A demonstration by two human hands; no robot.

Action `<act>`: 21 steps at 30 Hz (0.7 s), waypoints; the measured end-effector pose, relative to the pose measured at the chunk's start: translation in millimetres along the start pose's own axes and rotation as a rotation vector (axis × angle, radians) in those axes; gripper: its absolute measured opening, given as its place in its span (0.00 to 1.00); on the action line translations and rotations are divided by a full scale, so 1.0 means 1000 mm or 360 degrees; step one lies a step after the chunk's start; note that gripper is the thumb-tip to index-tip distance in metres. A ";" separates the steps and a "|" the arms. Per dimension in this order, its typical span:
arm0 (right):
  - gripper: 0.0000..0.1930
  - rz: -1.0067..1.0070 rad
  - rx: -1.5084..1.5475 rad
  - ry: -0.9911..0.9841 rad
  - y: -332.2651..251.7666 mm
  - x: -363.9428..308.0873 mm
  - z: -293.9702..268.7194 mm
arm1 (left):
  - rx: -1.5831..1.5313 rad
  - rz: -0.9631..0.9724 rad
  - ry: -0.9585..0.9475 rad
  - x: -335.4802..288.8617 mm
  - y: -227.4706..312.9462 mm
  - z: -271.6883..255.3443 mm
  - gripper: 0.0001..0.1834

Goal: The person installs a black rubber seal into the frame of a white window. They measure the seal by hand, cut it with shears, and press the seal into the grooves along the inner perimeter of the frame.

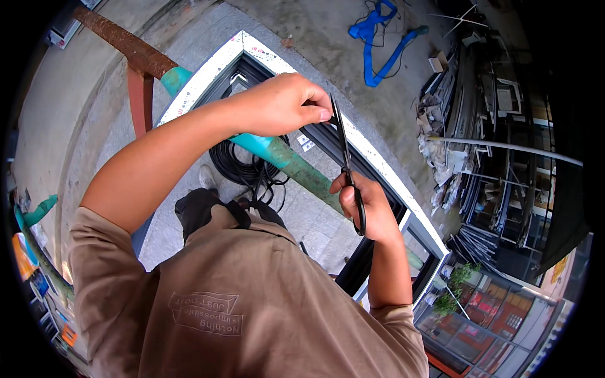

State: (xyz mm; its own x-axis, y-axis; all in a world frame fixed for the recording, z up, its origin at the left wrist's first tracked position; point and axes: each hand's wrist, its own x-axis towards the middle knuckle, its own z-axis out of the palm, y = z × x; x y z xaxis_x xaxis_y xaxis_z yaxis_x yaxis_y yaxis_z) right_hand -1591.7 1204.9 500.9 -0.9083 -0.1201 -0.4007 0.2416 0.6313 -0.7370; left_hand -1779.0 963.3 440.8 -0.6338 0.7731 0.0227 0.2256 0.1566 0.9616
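Note:
Long black scissors are in my right hand, whose fingers are wrapped round the handle, with the blades pointing away from me. My left hand is closed in a pinch, thumb against fingertips, right beside the blade tips. Whatever lies in that pinch is too small to make out. Beneath both hands is a large window frame with dark inner channels and white film with printed marks on its outer face.
A green and rusty pipe runs under the frame. Below it, a coil of black rubber strip lies on the floor near my shoe. A blue strap lies beyond the frame. Stacked metal profiles and scrap fill the right side.

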 end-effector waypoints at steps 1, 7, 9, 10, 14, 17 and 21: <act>0.36 0.0009 0.0006 -0.0018 0.001 0.000 0.000 | 0.0024 -0.0023 0.0008 0.001 0.000 0.002 0.12; 0.46 0.0001 0.0061 -0.0059 0.006 0.000 0.006 | 0.0125 0.0245 0.0139 0.000 -0.014 0.007 0.14; 0.47 0.0013 0.0070 -0.0076 0.006 0.001 0.006 | 0.0093 0.0234 0.0131 0.000 -0.015 0.007 0.16; 0.47 0.0014 0.0081 -0.0090 0.006 0.001 0.006 | 0.0070 0.0230 0.0130 0.000 -0.016 0.006 0.16; 0.47 -0.0002 0.0077 -0.0099 0.004 0.000 0.007 | 0.0084 0.0148 0.0089 -0.001 -0.007 0.005 0.11; 0.47 -0.0003 0.0065 -0.0100 0.004 -0.001 0.007 | 0.0094 0.0140 0.0092 -0.001 -0.008 0.006 0.11; 0.47 -0.0002 0.0084 -0.0095 0.005 -0.001 0.008 | 0.0099 0.0243 0.0119 0.001 -0.015 0.006 0.15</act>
State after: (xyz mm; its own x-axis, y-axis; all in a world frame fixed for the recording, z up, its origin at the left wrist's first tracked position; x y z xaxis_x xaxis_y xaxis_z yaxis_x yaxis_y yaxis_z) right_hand -1586.4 1202.2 493.1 -0.8869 -0.1674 -0.4306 0.2597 0.5902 -0.7643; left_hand -1778.6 965.1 424.8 -0.6416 0.7432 0.1897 0.3672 0.0804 0.9267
